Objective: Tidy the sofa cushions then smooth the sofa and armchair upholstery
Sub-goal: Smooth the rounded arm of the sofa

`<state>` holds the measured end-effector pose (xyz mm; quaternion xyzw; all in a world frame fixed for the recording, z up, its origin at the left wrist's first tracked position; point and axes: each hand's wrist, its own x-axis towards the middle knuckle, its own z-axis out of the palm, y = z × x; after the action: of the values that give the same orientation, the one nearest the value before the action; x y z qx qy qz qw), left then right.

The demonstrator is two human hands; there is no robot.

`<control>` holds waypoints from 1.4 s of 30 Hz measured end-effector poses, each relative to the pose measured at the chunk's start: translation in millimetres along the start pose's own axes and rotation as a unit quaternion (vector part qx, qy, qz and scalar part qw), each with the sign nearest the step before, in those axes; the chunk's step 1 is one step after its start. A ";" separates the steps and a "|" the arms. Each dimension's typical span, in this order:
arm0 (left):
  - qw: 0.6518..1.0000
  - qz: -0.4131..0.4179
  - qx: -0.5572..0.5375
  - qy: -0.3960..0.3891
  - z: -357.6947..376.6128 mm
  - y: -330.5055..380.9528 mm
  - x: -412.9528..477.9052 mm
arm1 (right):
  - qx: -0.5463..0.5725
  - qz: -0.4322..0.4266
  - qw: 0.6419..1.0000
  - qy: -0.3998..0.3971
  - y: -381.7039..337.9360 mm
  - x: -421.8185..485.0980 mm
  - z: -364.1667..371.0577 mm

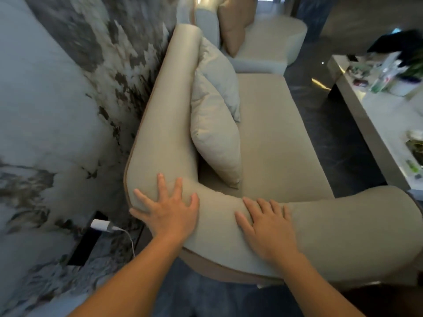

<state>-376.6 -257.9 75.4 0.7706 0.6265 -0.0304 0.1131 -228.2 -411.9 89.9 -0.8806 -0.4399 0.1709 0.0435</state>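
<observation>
Hands, left hand (168, 212) and right hand (269, 221), are laid flat, fingers spread, holding nothing, on the armchair (343, 227) corner, pressed to smooth upholstery.

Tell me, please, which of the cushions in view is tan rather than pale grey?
The tan cushion on the far seat at the top; the two cushions leaning on the near sofa's backrest are pale grey.

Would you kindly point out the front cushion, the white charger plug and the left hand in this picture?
front cushion (215, 143), head view, middle of its face.
white charger plug (100, 224), head view, on its white body.
left hand (170, 210), head view, back of the hand, flat on the armchair corner.
</observation>
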 end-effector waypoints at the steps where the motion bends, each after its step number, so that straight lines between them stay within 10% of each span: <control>1: 0.999 -0.013 -0.028 0.012 2.2 6.7 -6.3 | -0.012 -0.002 1.000 0.004 2.9 4.1 -2.5; 6: 0.967 0.001 -0.235 0.094 8.8 44.6 18.5 | -0.062 0.038 0.994 0.085 5.0 57.1 -28.6; 21: 0.980 -0.053 -0.141 0.131 19.4 15.2 21.8 | -0.025 0.015 0.992 0.120 -20.1 21.2 17.1; 42: 0.981 -0.019 -0.146 0.127 -20.3 36.9 265.2 | -0.019 0.052 0.989 0.135 -107.7 237.8 -6.8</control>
<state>-286.2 -6.3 50.2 0.7310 0.6482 0.1574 0.1438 -175.8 -158.0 58.3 -0.9178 -0.3869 0.0441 0.0770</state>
